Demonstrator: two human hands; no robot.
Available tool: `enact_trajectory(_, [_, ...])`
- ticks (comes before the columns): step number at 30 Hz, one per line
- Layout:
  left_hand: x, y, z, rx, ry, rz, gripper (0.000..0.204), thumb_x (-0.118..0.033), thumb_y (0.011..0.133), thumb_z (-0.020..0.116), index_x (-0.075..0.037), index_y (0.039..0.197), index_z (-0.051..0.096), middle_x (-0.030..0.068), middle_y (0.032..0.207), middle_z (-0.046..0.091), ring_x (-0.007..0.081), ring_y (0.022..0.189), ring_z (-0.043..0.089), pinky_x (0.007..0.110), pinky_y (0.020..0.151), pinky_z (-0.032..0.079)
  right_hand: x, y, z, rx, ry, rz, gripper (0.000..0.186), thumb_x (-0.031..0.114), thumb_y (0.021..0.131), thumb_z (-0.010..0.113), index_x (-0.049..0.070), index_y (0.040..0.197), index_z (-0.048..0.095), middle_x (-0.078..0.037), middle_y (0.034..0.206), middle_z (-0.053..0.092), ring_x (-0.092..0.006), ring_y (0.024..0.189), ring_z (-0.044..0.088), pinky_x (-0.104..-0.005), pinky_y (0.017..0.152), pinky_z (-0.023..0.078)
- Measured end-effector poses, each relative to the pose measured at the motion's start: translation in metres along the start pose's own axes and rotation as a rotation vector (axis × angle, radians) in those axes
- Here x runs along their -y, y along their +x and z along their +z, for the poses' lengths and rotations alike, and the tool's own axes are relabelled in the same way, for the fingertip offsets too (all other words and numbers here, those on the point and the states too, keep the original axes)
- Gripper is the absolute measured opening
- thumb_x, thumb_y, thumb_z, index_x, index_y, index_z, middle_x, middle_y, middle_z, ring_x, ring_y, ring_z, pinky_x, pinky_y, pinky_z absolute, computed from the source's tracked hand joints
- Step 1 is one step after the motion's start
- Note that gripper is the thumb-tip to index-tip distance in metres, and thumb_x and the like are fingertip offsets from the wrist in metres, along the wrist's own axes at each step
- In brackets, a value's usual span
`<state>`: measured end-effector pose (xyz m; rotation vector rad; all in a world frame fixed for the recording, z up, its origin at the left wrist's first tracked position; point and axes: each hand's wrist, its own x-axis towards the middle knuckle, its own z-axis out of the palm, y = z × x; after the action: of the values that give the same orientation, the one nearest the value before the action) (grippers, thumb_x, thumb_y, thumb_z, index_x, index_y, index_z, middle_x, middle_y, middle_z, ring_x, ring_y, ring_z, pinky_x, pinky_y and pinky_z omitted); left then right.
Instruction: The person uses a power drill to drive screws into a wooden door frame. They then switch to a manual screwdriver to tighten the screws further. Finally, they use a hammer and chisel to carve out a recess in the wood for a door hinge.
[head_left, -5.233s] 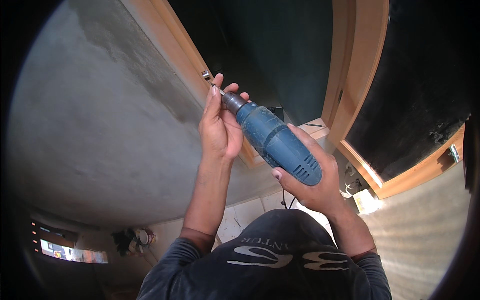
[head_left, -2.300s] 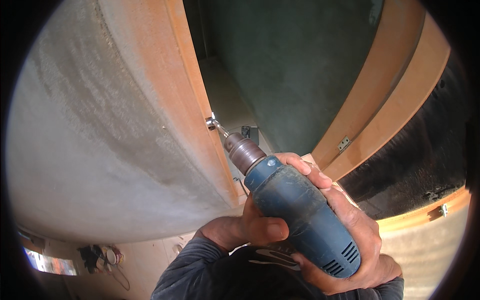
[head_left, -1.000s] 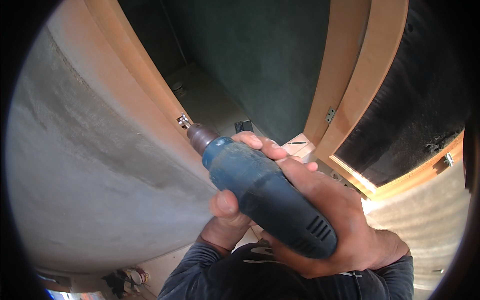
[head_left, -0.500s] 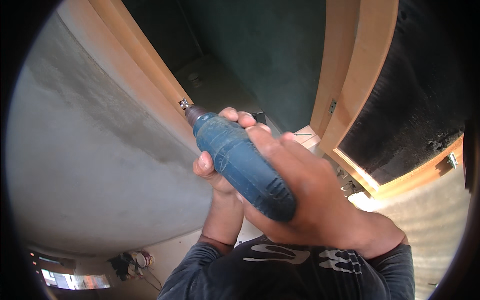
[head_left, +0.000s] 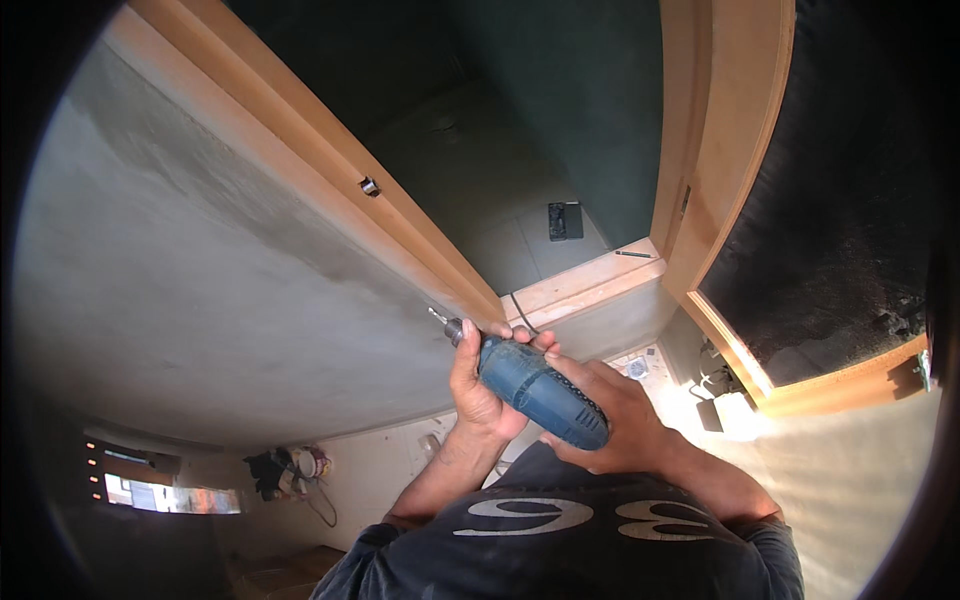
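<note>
Drill (head_left: 540,392) in right hand (head_left: 632,420), handle hidden.

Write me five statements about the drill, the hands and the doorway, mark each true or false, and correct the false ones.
1. The left hand and the right hand both hold the drill. True.
2. The left hand is at the drill's rear end. False: the right hand is there, and the left hand is by the chuck.
3. The bit is apart from the metal fitting on the frame. True.
4. The drill's body is red. False: it is blue.
5. A thin dark stick lies on the sill. True.
</note>
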<state>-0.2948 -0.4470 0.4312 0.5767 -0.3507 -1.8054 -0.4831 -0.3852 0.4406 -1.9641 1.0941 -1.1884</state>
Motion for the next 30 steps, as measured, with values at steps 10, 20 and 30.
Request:
enact_trajectory(10, [0.005,-0.031,-0.033,-0.065,0.112,0.022,0.057,-0.064,0.100,0.056,-0.008,0.096,0.067,0.0128,0.103,0.070,0.0400,0.117,0.064,0.062,0.106,0.048,-0.028,-0.018,0.011,0.152,0.272,0.048,0.084,0.024,0.078,0.088,-0.004,0.147,0.050,-0.026,0.114,0.067,-0.0401,0.101,0.072,-0.0439,0.086,0.058])
enact_trajectory(20, [-0.037,-0.003,0.039,0.278,0.403,0.299,0.068,-0.023,0.097,0.069,-0.003,0.153,0.037,0.0213,0.140,0.053,0.0373,0.139,0.051,0.054,0.116,0.046,0.012,0.040,-0.004,-0.143,0.319,-0.055,0.080,0.012,0.080,0.084,-0.011,0.147,0.047,-0.028,0.120,0.067,-0.0338,0.107,0.073,-0.0390,0.091,0.057])
enact_trajectory(30, [-0.104,0.038,0.025,0.415,0.716,0.405,0.085,-0.049,0.089,0.080,0.005,0.145,0.048,0.0239,0.135,0.061,0.0292,0.124,0.064,0.042,0.107,0.053,0.047,0.079,0.025,-0.322,0.116,-0.145,0.081,0.013,0.080,0.082,-0.010,0.149,0.046,-0.027,0.109,0.069,-0.0364,0.096,0.073,-0.0418,0.083,0.058])
